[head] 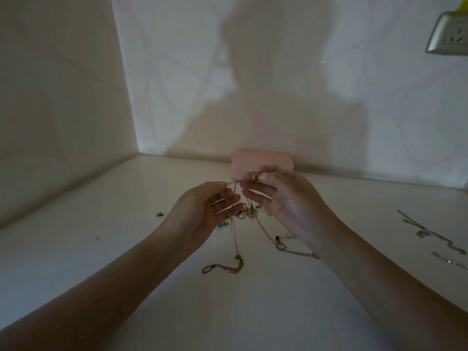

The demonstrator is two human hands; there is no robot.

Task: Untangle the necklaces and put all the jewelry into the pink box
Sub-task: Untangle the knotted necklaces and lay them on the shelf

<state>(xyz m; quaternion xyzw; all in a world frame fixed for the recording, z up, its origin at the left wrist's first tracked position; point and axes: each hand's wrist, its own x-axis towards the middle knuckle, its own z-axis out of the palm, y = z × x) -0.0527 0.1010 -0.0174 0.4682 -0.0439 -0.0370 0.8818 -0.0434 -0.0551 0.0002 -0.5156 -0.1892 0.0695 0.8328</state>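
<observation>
I hold a short run of chain (244,179) stretched between my 2 hands, just in front of the pink box (253,158), which looks closed. My left hand (210,209) pinches 1 end between thumb and forefinger, its other fingers loosely spread. My right hand (286,198) pinches the other end likewise. Strands hang from that run, on my side of the box, past a cluster of charms (249,212) to the table (253,312). I judge light tension best: find the crossing and feed slack through, since tugging would likely tighten it. More necklaces (428,233) lie well right of the box.
</observation>
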